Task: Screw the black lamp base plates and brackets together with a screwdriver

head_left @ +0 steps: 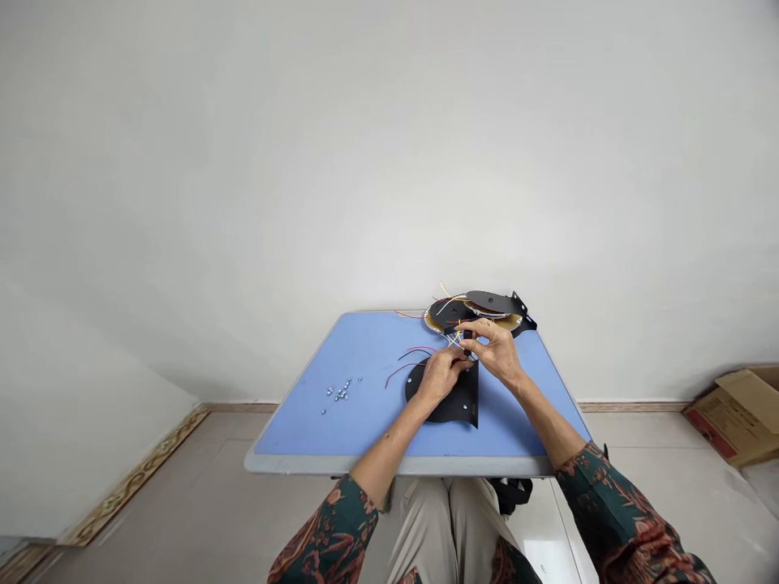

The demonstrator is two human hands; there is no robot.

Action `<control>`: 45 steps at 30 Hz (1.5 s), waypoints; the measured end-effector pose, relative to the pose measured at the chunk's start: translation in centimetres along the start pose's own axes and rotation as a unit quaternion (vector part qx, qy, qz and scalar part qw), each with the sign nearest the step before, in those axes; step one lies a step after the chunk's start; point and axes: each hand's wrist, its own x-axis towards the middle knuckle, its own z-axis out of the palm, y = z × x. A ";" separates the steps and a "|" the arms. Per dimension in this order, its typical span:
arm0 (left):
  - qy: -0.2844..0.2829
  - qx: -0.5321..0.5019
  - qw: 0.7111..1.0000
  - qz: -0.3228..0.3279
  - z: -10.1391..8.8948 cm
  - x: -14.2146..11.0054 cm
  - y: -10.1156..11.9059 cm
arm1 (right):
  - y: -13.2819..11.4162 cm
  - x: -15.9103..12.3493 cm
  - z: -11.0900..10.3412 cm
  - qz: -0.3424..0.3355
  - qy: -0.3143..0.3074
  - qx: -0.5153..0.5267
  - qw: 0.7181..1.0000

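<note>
Both my hands meet over a black round plate (454,401) with a folded edge, lying on the blue table (365,422). My left hand (439,375) rests on the plate with its fingers curled around thin wires (414,357). My right hand (494,347) pinches a small black part (467,334) joined to those wires, just above the left hand. Red, yellow and white wires run from between the hands to the stack at the table's far edge.
At the far edge lie a gold-rimmed disc (441,312) and another black plate with a bracket (496,302). Several small silver screws (341,392) lie at the table's left. A cardboard box (736,414) stands on the floor at the right.
</note>
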 end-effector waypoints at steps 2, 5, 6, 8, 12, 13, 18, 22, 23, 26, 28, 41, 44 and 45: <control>-0.002 -0.001 1.000 -0.002 0.0 0.0 0.0 | 0.1 0.1 -0.2 0.005 -0.010 0.007 1.000; -0.007 0.006 1.000 0.003 0.0 0.0 0.0 | 0.2 0.0 -0.1 0.019 -0.018 0.032 0.999; -0.008 0.010 1.000 0.003 0.0 0.0 0.0 | 0.1 -0.1 0.0 0.024 -0.023 0.048 0.998; -0.006 0.020 1.000 0.001 0.0 0.1 -0.1 | 0.0 -0.3 0.3 0.033 -0.026 0.073 0.996; -0.002 0.028 1.000 0.004 0.0 0.2 0.0 | -0.4 -0.4 0.6 0.019 0.004 0.028 0.999; -0.003 0.025 1.000 0.003 0.0 0.2 0.0 | -0.4 -0.4 0.7 0.013 0.010 0.011 1.000; 0.000 0.011 1.000 -0.026 0.0 0.2 0.2 | -0.5 -0.3 0.7 0.021 0.009 -0.007 1.000; -0.006 -0.020 1.000 -0.017 -0.1 0.1 0.2 | -0.1 -0.2 0.4 0.024 0.019 0.002 1.000; -0.006 -0.027 1.000 -0.014 -0.1 0.1 0.2 | 0.1 -0.2 0.2 0.023 0.012 0.005 1.000; -0.002 -0.032 0.999 -0.021 0.0 0.1 0.1 | 0.4 -0.2 -0.1 0.016 -0.014 0.018 1.000; 0.004 -0.031 0.999 -0.025 0.0 0.1 0.1 | 0.5 -0.2 -0.2 0.008 -0.025 0.023 0.999; 0.003 -0.015 0.999 -0.034 0.0 0.1 0.5 | 0.0 0.0 0.1 0.034 -0.061 0.058 0.996; 0.005 -0.006 0.999 -0.038 0.1 0.2 0.4 | -0.2 -0.2 0.2 0.036 -0.041 0.066 0.996; 0.006 -0.007 0.999 -0.037 0.1 0.2 0.4 | -0.3 -0.2 0.2 0.032 -0.030 0.057 0.997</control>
